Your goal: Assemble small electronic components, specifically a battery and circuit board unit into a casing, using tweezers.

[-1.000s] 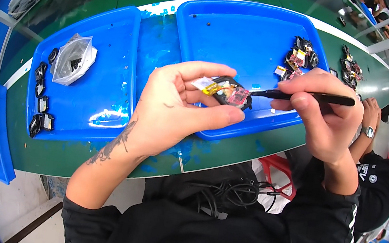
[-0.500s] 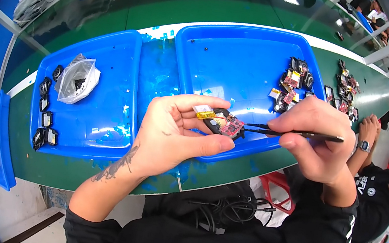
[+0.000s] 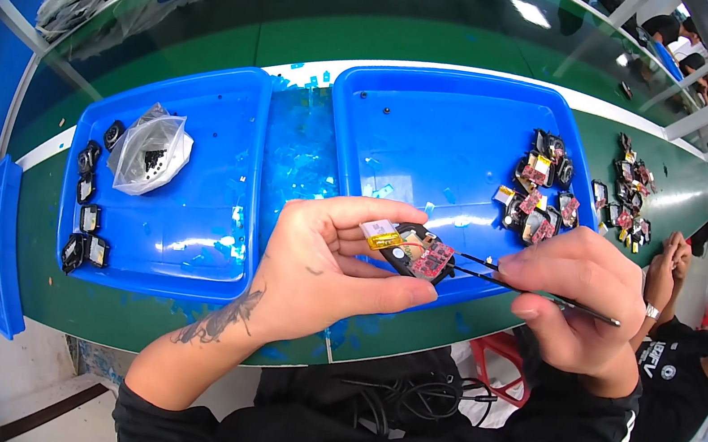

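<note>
My left hand grips a small black round housing between fingers and thumb, with its inside facing up. A red circuit board sits in the housing. From its left side a small silver-and-yellow pouch battery sticks out beside my fingers, with a red wire near it. In my right hand is a pair of black tweezers, pinched between thumb and fingers. The two tips point left, slightly apart, at the board's right edge; whether they touch it I cannot tell.
Under my hands is a blue tray with several opened housings at its right. The left blue tray holds a plastic bag of small black parts and several housings. More units lie on the green table near a co-worker's hands.
The tweezer tips have spread a little and sit more to the right of the board. The housing stays in my left hand, turned slightly. The whole view has shifted a little.
</note>
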